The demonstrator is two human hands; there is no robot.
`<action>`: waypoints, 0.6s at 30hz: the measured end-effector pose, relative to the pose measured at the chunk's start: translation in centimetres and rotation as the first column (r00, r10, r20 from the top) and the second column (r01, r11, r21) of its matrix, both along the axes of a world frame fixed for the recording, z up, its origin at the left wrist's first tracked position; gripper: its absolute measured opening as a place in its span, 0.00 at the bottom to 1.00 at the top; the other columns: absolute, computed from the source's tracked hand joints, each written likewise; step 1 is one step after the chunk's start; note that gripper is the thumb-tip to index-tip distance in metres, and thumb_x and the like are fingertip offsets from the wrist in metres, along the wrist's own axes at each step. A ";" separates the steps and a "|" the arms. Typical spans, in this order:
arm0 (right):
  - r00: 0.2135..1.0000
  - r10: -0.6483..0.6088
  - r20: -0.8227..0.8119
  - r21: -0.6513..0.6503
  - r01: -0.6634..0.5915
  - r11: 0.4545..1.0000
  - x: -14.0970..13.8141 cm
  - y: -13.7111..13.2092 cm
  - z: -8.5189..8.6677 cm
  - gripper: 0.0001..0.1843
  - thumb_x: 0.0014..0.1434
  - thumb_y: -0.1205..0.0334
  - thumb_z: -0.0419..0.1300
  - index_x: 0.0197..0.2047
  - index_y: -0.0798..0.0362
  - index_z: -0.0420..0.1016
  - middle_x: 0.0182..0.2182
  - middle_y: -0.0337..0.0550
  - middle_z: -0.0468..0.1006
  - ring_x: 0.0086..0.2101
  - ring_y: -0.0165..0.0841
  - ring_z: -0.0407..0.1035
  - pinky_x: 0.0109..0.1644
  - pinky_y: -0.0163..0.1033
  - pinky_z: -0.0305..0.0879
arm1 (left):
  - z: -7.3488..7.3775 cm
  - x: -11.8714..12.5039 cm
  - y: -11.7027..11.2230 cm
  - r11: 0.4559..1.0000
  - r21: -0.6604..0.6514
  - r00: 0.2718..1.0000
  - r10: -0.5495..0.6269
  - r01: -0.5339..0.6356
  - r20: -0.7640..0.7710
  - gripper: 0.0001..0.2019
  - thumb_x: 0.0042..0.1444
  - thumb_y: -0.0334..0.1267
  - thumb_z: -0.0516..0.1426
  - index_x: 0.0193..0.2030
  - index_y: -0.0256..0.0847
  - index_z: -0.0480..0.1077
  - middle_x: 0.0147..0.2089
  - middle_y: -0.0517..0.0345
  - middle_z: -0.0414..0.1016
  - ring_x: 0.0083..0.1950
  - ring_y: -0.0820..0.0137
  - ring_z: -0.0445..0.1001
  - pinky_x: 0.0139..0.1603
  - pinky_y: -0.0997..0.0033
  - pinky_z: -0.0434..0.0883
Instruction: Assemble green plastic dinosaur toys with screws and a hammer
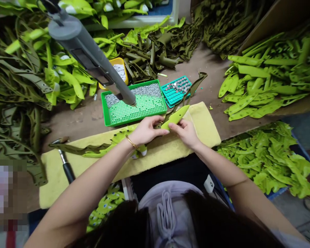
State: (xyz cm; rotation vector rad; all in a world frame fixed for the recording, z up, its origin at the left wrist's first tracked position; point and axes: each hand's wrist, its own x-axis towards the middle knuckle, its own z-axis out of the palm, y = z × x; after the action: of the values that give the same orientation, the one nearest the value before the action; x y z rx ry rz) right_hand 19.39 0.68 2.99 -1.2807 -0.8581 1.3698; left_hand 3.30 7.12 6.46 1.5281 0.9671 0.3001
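My left hand (144, 131), with a bracelet at the wrist, is closed on a long olive-green plastic part (195, 83) at the towel's middle. Thumb and fingers of my right hand (188, 133) pinch a leaf-shaped lime-green plastic piece (177, 116), which lies over the olive part. My left thumb touches the lime piece's near end. Left of my hands, a lime piece with spiky edges (119, 137) lies along an olive strip (74, 148); my left forearm partly covers them. Everything rests on a yellow towel (208, 125).
A grey electric screwdriver (93, 60) hangs over a green tray (107, 119) of small screws. Beside it sits a teal tray (172, 100) with small round discs. A hammer (67, 168) lies left. Lime parts (255, 86) pile right; olive parts (18, 75) pile left.
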 end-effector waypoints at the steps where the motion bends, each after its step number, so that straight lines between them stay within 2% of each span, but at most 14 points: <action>1: 1.000 0.018 0.018 0.003 -0.018 1.000 0.3 0.0 0.1 0.22 0.42 0.43 0.68 0.34 0.51 0.75 0.32 0.40 0.79 0.35 0.33 0.72 0.40 0.40 0.70 | 0.0 -0.2 0.0 1.000 0.006 1.000 -0.020 0.020 -0.007 0.25 0.41 0.51 0.65 0.42 0.36 0.68 0.38 0.57 0.72 0.39 0.68 0.69 0.42 0.67 0.67; 2: 0.999 0.033 0.036 0.002 -0.033 0.999 0.7 0.0 0.2 0.22 0.42 0.43 0.68 0.33 0.51 0.75 0.30 0.40 0.78 0.33 0.33 0.72 0.39 0.39 0.70 | 0.1 -0.5 0.0 0.999 0.021 0.999 -0.042 0.042 -0.017 0.24 0.42 0.51 0.65 0.42 0.37 0.67 0.37 0.58 0.71 0.38 0.68 0.69 0.42 0.67 0.67; 4: 0.998 0.034 0.046 -0.011 -0.033 0.999 1.7 0.3 0.6 0.22 0.43 0.40 0.67 0.28 0.51 0.71 0.23 0.36 0.73 0.26 0.28 0.67 0.30 0.36 0.66 | 0.3 -0.9 0.1 0.992 0.068 0.993 -0.104 0.108 -0.053 0.23 0.44 0.51 0.64 0.42 0.38 0.66 0.37 0.59 0.69 0.38 0.69 0.67 0.41 0.68 0.67; 7: 1.000 -0.022 -0.012 -0.037 0.022 0.999 3.3 0.8 1.3 0.26 0.46 0.37 0.64 0.22 0.50 0.60 0.16 0.29 0.57 0.16 0.22 0.50 0.18 0.32 0.49 | 1.0 -0.4 0.7 0.966 0.111 0.965 -0.216 0.234 -0.150 0.23 0.44 0.53 0.64 0.40 0.38 0.67 0.34 0.60 0.67 0.36 0.69 0.65 0.39 0.68 0.65; 9: 0.999 0.005 -0.045 -0.049 -0.007 0.999 4.1 1.0 1.9 0.27 0.47 0.37 0.63 0.22 0.49 0.57 0.15 0.27 0.54 0.15 0.21 0.46 0.17 0.31 0.42 | 1.8 1.1 1.0 0.971 0.127 0.970 -0.183 0.204 -0.161 0.27 0.43 0.56 0.64 0.43 0.37 0.68 0.36 0.58 0.68 0.36 0.68 0.65 0.40 0.68 0.64; 11: 0.999 0.048 -0.011 -0.022 -0.048 0.999 4.3 0.8 2.1 0.28 0.47 0.36 0.63 0.22 0.50 0.56 0.15 0.27 0.54 0.15 0.21 0.46 0.17 0.31 0.41 | 2.6 3.2 1.2 0.981 0.171 0.993 -0.073 0.089 -0.098 0.30 0.44 0.57 0.62 0.47 0.36 0.68 0.39 0.56 0.69 0.38 0.67 0.66 0.42 0.67 0.64; 12: 0.998 0.048 0.028 0.013 -0.048 0.999 4.3 0.6 2.1 0.28 0.48 0.37 0.63 0.22 0.50 0.56 0.14 0.28 0.54 0.16 0.21 0.47 0.18 0.31 0.42 | 3.0 4.3 1.2 0.979 0.199 0.997 -0.040 0.052 -0.061 0.28 0.45 0.57 0.61 0.45 0.36 0.68 0.38 0.56 0.69 0.38 0.68 0.66 0.42 0.67 0.63; 14: 0.995 -0.011 0.103 0.110 0.000 0.994 4.0 0.1 1.7 0.27 0.50 0.38 0.62 0.21 0.50 0.55 0.15 0.28 0.53 0.17 0.21 0.47 0.19 0.32 0.44 | 3.4 6.0 1.1 0.969 0.238 0.998 -0.056 0.059 -0.021 0.22 0.47 0.56 0.60 0.34 0.36 0.69 0.32 0.59 0.65 0.35 0.70 0.63 0.39 0.69 0.61; 16: 0.987 -0.096 0.132 0.184 0.071 0.980 3.6 -0.2 1.2 0.27 0.52 0.39 0.61 0.21 0.51 0.55 0.15 0.28 0.52 0.18 0.21 0.47 0.21 0.32 0.45 | 3.4 6.7 1.0 0.964 0.250 0.995 -0.097 0.095 -0.003 0.21 0.48 0.56 0.60 0.26 0.37 0.65 0.26 0.63 0.60 0.30 0.73 0.59 0.34 0.71 0.58; 18: 0.980 -0.137 0.143 0.190 0.108 0.976 3.2 -0.3 0.8 0.26 0.53 0.40 0.60 0.21 0.51 0.56 0.16 0.29 0.52 0.19 0.21 0.47 0.22 0.32 0.46 | 3.2 6.1 0.9 0.962 0.236 0.990 -0.142 0.137 0.003 0.21 0.48 0.57 0.59 0.27 0.37 0.66 0.26 0.63 0.60 0.30 0.74 0.59 0.32 0.72 0.57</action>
State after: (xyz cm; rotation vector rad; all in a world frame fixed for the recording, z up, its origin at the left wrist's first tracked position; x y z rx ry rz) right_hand 22.64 0.33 3.80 -1.2881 -0.9702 1.0795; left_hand 9.43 8.02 9.66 1.7971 0.8251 0.3376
